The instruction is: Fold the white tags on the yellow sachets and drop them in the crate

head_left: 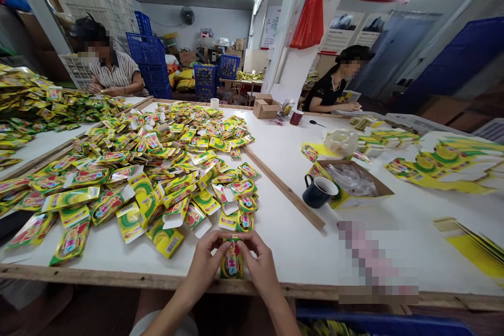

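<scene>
Close to the table's front edge, a small yellow and green printed box [233,261] is held between my two hands. My left hand [210,253] grips its left side, the thumb on the printed front and the fingers curled over the top. On the other side, my right hand [256,254] mirrors this, thumb and fingers closed at the upper right. Just beyond my hands spreads a large heap of similar small boxes [157,189], several with white end flaps standing open. The back of the held box is hidden.
A wooden strip [285,189] crosses the white table [299,252]. Right of it stand a dark mug [318,192] and an open box with plastic bags [354,181]. Flat yellow cartons [444,165] lie further right. Two people sit across the table. A blue crate [386,324] is below.
</scene>
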Demonstrator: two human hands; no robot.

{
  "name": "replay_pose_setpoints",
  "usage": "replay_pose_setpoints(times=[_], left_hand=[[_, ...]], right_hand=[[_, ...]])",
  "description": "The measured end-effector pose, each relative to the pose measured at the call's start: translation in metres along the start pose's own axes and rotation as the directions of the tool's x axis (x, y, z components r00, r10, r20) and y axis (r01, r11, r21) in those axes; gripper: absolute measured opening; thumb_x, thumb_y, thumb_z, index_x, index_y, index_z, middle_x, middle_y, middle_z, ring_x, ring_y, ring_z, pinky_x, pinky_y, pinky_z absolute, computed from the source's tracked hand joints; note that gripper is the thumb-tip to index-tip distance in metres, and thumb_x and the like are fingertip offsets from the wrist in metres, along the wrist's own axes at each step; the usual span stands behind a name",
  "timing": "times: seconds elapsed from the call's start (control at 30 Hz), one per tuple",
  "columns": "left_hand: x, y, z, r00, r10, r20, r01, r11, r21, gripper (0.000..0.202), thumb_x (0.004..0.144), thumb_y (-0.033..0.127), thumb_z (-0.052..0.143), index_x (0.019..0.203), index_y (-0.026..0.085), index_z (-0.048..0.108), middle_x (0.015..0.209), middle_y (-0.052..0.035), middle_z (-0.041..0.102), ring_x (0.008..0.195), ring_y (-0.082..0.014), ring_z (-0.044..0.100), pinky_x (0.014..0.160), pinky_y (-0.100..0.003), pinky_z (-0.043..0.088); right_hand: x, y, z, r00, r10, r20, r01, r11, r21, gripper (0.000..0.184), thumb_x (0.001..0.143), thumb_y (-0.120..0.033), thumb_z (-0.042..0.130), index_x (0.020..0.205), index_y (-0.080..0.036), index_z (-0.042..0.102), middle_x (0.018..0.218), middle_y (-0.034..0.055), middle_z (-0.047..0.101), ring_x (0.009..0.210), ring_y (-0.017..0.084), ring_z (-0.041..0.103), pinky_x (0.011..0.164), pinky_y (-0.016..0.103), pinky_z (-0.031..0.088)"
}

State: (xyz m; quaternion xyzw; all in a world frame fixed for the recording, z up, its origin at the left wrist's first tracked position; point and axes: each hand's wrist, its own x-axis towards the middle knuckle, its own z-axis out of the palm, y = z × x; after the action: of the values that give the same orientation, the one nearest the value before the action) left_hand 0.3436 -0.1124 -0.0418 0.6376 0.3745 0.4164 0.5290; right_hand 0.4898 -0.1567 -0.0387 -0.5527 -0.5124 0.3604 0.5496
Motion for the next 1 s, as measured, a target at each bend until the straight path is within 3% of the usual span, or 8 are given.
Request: replay_pose_setpoints(times=[0.2,0.3,0.4,0.47,0.57,0.7,0.83,1.0], left_hand=[[-0.009,-0.004,-0.001,0.999,0.039,0.02,-0.04,0.999,0.023,0.025,0.088,0.032,0.057,0.11,0.021,0.064,0.104,-0.0072,0.069,0.092,-0.0215,0.066,0.081,-0.032,0.053],[-0.013,-0.006,-0.003,1.0,0.006,0.012,-0.006,1.0,0.027,0.037,0.09,0.033,0.054,0.125,0.023,0.052,0.108,-0.0078,0.066,0.092,-0.0203,0.065,0.082,-0.034,0.053],[-0.013,-0.005,-0.003,0.999,-0.026,0.024,0.023,0.994,0.111,0.024,0.09,0.035,0.052,0.107,0.02,0.062,0.098,-0.0077,0.068,0.088,-0.0205,0.065,0.08,-0.033,0.052],[-0.012,-0.004,-0.001,0.997,-0.044,0.063,0.032,0.985,0.168,0.021,0.09,0.035,0.052,0.097,0.019,0.065,0.093,-0.0075,0.069,0.085,-0.0208,0.065,0.073,-0.03,0.051],[-0.012,-0.002,0.0,0.995,-0.045,0.089,0.025,0.976,0.216,0.022,0.09,0.036,0.051,0.096,0.02,0.065,0.09,-0.0072,0.07,0.084,-0.0212,0.064,0.061,-0.025,0.048],[-0.016,-0.001,-0.002,0.998,-0.024,0.066,0.008,0.972,0.236,0.023,0.09,0.037,0.05,0.094,0.02,0.065,0.088,-0.0074,0.07,0.084,-0.0218,0.064,0.051,-0.022,0.042],[-0.017,-0.003,-0.003,0.999,-0.034,0.039,0.023,0.967,0.252,0.025,0.09,0.039,0.049,0.093,0.019,0.064,0.086,-0.0073,0.069,0.082,-0.0218,0.064,0.051,-0.022,0.042],[-0.018,-0.009,-0.001,1.0,0.002,0.02,-0.007,0.967,0.254,0.025,0.091,0.04,0.049,0.093,0.02,0.064,0.087,-0.0073,0.069,0.08,-0.0218,0.064,0.061,-0.027,0.049]], right_hand=[[-0.007,-0.011,-0.014,0.998,-0.034,-0.047,0.032,0.999,-0.035,0.017,0.086,-0.034,0.056,0.091,-0.021,0.066,0.09,0.0057,0.072,0.083,0.021,0.066,0.075,0.028,0.052],[-0.024,-0.035,-0.071,0.997,0.019,-0.079,-0.04,0.961,-0.273,0.024,0.086,-0.041,0.053,0.084,-0.021,0.067,0.084,0.0052,0.071,0.081,0.021,0.065,0.073,0.026,0.051],[-0.043,-0.056,-0.134,0.982,0.189,0.004,-0.158,0.831,-0.533,0.028,0.081,-0.048,0.057,0.077,-0.023,0.069,0.078,0.0051,0.072,0.076,0.023,0.066,0.07,0.028,0.053],[-0.045,-0.06,-0.153,0.98,0.197,-0.027,-0.172,0.771,-0.613,0.028,0.078,-0.049,0.059,0.085,-0.025,0.072,0.089,0.0073,0.073,0.085,0.027,0.066,0.076,0.033,0.054],[-0.018,-0.05,-0.136,0.996,0.072,-0.053,-0.09,0.789,-0.607,0.034,0.082,-0.045,0.054,0.106,-0.025,0.067,0.11,0.0079,0.069,0.103,0.027,0.063,0.088,0.039,0.051],[0.062,-0.029,-0.077,0.993,-0.077,0.095,0.119,0.782,-0.611,0.039,0.085,-0.026,0.047,0.122,-0.023,0.055,0.133,0.0066,0.056,0.124,0.021,0.05,0.102,0.038,0.042],[0.135,-0.021,-0.036,0.982,-0.038,0.185,0.155,0.719,-0.678,0.059,0.072,-0.014,0.063,0.129,-0.02,0.05,0.142,0.0105,0.048,0.133,0.024,0.04,0.109,0.043,0.03],[0.151,-0.025,-0.028,0.985,-0.021,0.172,0.142,0.665,-0.733,0.064,0.062,-0.012,0.074,0.124,-0.016,0.054,0.127,0.0157,0.059,0.124,0.033,0.047,0.107,0.054,0.023]])
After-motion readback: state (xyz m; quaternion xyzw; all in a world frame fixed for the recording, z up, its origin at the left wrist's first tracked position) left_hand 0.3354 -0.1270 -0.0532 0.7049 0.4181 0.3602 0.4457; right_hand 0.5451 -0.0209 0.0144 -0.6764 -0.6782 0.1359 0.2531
